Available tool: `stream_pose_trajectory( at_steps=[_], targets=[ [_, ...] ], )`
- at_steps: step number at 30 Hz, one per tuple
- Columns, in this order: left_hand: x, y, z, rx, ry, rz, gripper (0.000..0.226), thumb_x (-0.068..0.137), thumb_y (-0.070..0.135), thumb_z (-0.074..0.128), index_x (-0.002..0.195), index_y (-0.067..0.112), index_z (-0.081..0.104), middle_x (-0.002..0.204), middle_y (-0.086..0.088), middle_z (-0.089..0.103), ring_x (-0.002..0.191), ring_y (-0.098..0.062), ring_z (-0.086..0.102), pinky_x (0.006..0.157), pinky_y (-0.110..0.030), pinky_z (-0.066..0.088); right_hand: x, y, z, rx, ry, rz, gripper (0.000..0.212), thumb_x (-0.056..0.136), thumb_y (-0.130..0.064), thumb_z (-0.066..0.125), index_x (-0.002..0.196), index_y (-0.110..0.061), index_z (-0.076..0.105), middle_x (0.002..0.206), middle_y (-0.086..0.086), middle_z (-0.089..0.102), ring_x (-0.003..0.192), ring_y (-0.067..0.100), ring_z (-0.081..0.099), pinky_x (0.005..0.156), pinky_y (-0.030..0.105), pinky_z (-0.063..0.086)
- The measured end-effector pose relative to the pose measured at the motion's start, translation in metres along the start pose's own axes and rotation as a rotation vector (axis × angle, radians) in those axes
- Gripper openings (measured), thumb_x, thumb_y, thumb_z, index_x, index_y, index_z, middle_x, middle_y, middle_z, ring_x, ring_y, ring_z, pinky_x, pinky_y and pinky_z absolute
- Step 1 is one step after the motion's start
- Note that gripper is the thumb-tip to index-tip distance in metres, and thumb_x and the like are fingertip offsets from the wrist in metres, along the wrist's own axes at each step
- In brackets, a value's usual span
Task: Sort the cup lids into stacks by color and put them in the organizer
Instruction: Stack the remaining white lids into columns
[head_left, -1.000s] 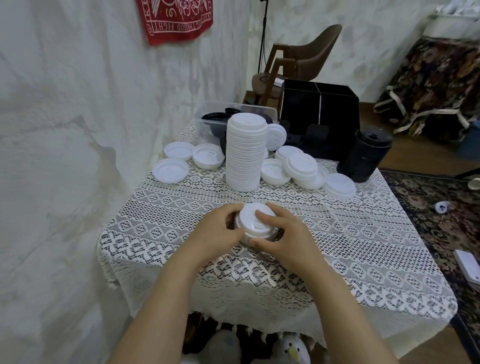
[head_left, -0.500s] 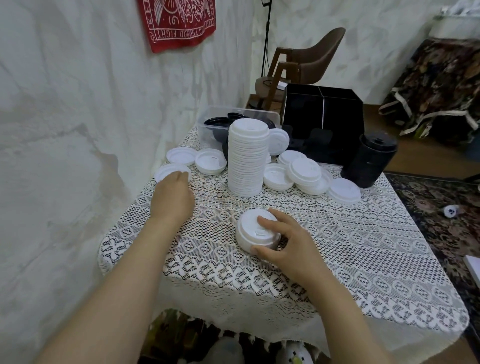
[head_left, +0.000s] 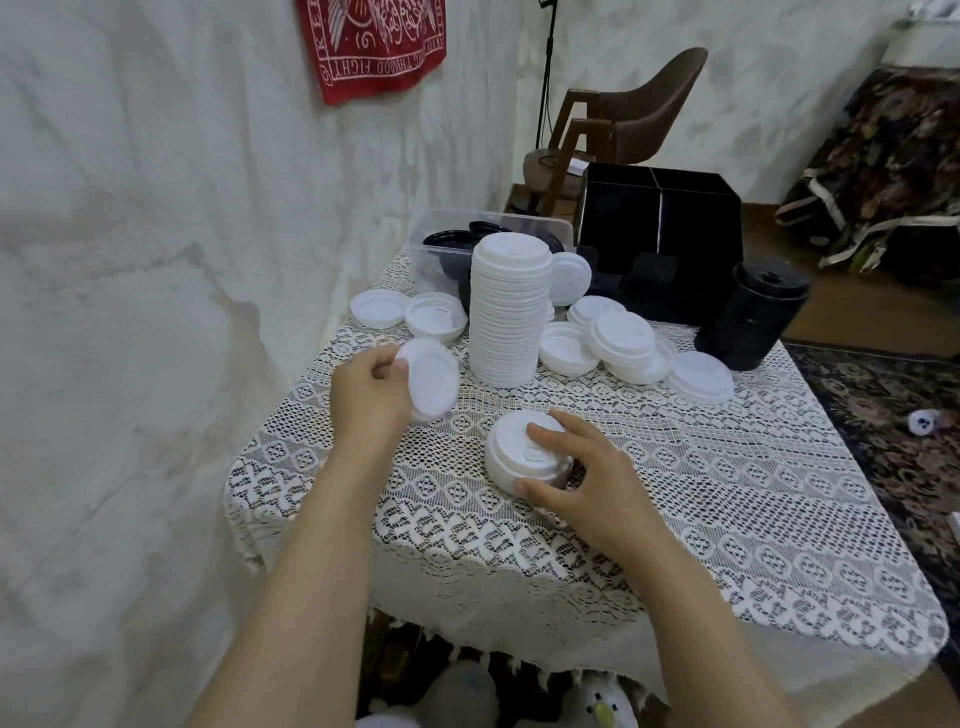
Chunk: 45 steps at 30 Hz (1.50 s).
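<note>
- The left hand (head_left: 369, 395) pinches a single white lid (head_left: 434, 376), held tilted near the left edge of the worktop (head_left: 727, 519).
- The right hand (head_left: 587, 483) curls round a short white stack (head_left: 519, 449) mid-worktop.
- A tall white stack (head_left: 511, 312) stands behind, with loose white lids (head_left: 621, 332) around it.
- The black organizer (head_left: 660, 228) sits at the far edge, a black stack (head_left: 753, 317) beside it.

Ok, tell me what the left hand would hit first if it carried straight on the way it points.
Likely the far loose lid, straight beyond the left hand and the white lid it holds, though the hand may be raised enough to pass over.
</note>
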<state>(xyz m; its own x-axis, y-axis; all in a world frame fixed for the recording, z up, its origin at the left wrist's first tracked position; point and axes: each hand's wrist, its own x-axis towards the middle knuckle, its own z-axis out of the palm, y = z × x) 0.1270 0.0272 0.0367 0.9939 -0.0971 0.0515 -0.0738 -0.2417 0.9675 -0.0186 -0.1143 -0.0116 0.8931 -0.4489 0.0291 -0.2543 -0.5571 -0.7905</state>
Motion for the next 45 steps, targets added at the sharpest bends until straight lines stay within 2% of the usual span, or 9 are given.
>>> stream_pose_trajectory(
  at_steps=[6,10,13,18,21,28,33,38,45],
  targets=[
    [-0.018,-0.012,-0.013,-0.095,-0.244,-0.31,0.017,0.097,0.01,0.052,0.094,0.015,0.067,0.112,-0.01,0.065,0.106,-0.033,0.058,0.088,-0.045,0.051,-0.003,0.0,-0.001,0.038,-0.021,0.008,0.061,0.078,-0.028,0.08,0.134,-0.032,0.055,0.153,-0.017,0.03,0.125,-0.002,0.033,0.084,-0.004,0.026],
    [-0.014,-0.024,-0.008,0.098,-0.12,-0.147,0.021,0.097,0.017,0.055,0.11,0.008,0.068,0.117,-0.006,0.063,0.108,-0.028,0.056,0.084,-0.041,0.049,-0.002,-0.001,-0.003,0.043,-0.028,0.007,0.063,0.078,-0.027,0.079,0.135,-0.03,0.054,0.154,-0.016,0.03,0.118,-0.005,0.032,0.077,-0.008,0.026],
    [-0.009,-0.029,-0.003,0.357,-0.108,0.104,0.033,0.098,0.02,0.053,0.128,0.01,0.059,0.132,-0.008,0.056,0.116,-0.022,0.051,0.096,-0.036,0.042,-0.001,-0.003,-0.004,0.033,-0.029,0.006,0.064,0.077,-0.029,0.08,0.136,-0.03,0.054,0.154,-0.017,0.03,0.122,-0.002,0.034,0.097,0.008,0.021],
    [-0.015,-0.033,-0.007,0.677,-0.384,0.147,0.084,0.081,0.032,0.073,0.15,0.027,0.025,0.154,-0.003,0.026,0.141,-0.025,0.022,0.114,-0.047,0.021,-0.002,-0.004,-0.002,0.007,-0.024,0.004,0.063,0.078,-0.031,0.079,0.136,-0.031,0.054,0.154,-0.015,0.03,0.13,0.003,0.035,0.103,0.015,0.021],
    [-0.021,-0.037,-0.012,0.79,-0.485,0.183,0.103,0.071,0.049,0.079,0.152,0.028,0.018,0.155,0.001,0.027,0.141,-0.023,0.025,0.113,-0.043,0.025,-0.002,-0.003,-0.002,-0.002,-0.021,0.006,0.063,0.078,-0.032,0.079,0.136,-0.032,0.053,0.154,-0.015,0.03,0.134,0.004,0.032,0.105,0.02,0.021],
    [-0.019,-0.029,-0.019,0.594,-0.454,0.299,0.088,0.073,0.028,0.08,0.147,0.027,0.032,0.148,0.006,0.036,0.131,-0.016,0.034,0.109,-0.038,0.032,-0.003,-0.002,-0.003,0.018,-0.034,0.003,0.065,0.079,-0.031,0.079,0.137,-0.033,0.051,0.153,-0.016,0.03,0.139,0.007,0.028,0.112,0.028,0.018],
    [-0.025,-0.012,-0.013,0.39,-0.539,0.409,0.079,0.074,0.015,0.077,0.142,0.024,0.037,0.131,0.017,0.032,0.119,0.004,0.031,0.095,-0.005,0.021,-0.002,0.002,-0.004,0.103,-0.004,0.016,0.079,0.073,-0.024,0.084,0.14,-0.035,0.044,0.144,-0.015,0.042,0.125,0.002,0.039,0.098,0.013,0.033],
    [-0.033,-0.005,0.003,0.415,-0.689,0.429,0.081,0.072,0.016,0.074,0.142,0.028,0.035,0.133,0.019,0.029,0.123,-0.001,0.029,0.101,-0.023,0.027,-0.002,0.002,-0.003,0.15,0.001,0.04,0.099,0.067,-0.03,0.087,0.148,-0.035,0.03,0.135,-0.016,0.045,0.121,0.007,0.047,0.1,0.029,0.042],
    [-0.032,-0.009,0.021,0.483,-0.802,0.45,0.079,0.074,0.018,0.076,0.143,0.026,0.039,0.147,0.017,0.031,0.126,0.005,0.027,0.106,-0.016,0.02,0.0,0.004,-0.003,0.161,0.003,0.025,0.097,0.069,-0.023,0.086,0.148,-0.031,0.03,0.137,-0.013,0.049,0.123,0.004,0.046,0.103,0.025,0.039]
  ],
)
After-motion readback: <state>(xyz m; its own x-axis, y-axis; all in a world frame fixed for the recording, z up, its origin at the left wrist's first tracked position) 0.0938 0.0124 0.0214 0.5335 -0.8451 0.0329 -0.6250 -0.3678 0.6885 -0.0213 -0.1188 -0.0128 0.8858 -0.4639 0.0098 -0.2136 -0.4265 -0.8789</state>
